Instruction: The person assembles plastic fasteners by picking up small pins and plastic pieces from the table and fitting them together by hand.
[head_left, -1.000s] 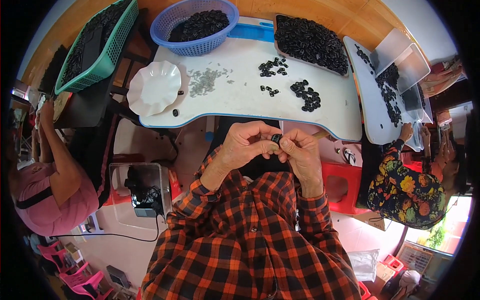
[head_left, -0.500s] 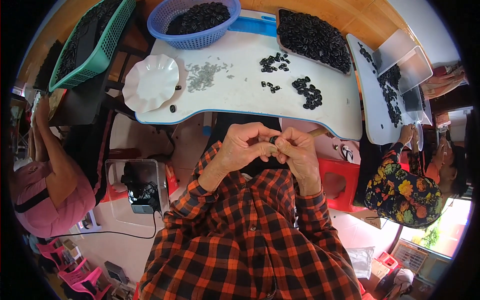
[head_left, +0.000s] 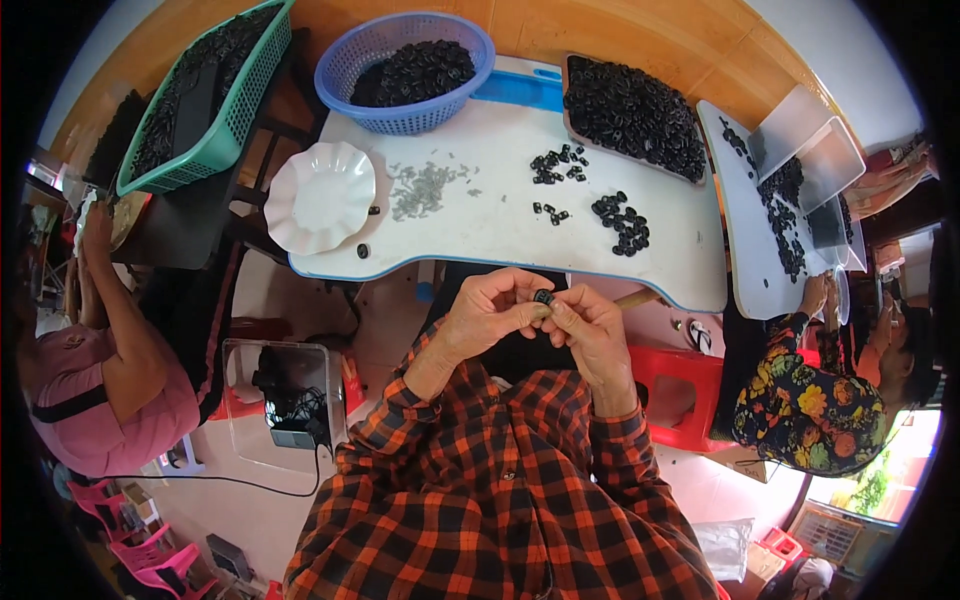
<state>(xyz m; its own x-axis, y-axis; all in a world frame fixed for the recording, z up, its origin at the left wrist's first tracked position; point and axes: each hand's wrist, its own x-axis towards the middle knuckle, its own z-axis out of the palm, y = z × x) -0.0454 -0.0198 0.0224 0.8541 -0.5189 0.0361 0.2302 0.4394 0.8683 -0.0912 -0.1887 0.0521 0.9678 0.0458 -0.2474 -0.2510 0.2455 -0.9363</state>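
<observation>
The left hand (head_left: 487, 312) pinches a small black piece (head_left: 543, 297) between thumb and forefinger, near the centre of the frame, just below the front edge of the white table (head_left: 480, 232). The right hand (head_left: 592, 325) meets it from the right, thumb and fingertips bunched close against it; whether they pinch its edge or something smaller I cannot tell. The step in hand looks like fine two-handed work on this single piece, and the next move seems to call for a firm left pinch while the right fingertips press or guide precisely.

The piece looks like hard, slightly glossy plastic. Dark, rounded ones lie in a loose cluster (head_left: 620, 224) right of centre, and small black parts fill a shallow tray (head_left: 600, 146) at upper right and a perforated blue-violet basket (head_left: 410, 118) at upper left of centre. Thin greyish, translucent-looking slips (head_left: 420, 190) lie scattered beside a smooth white plate (head_left: 320, 200) with a scalloped rim.
</observation>
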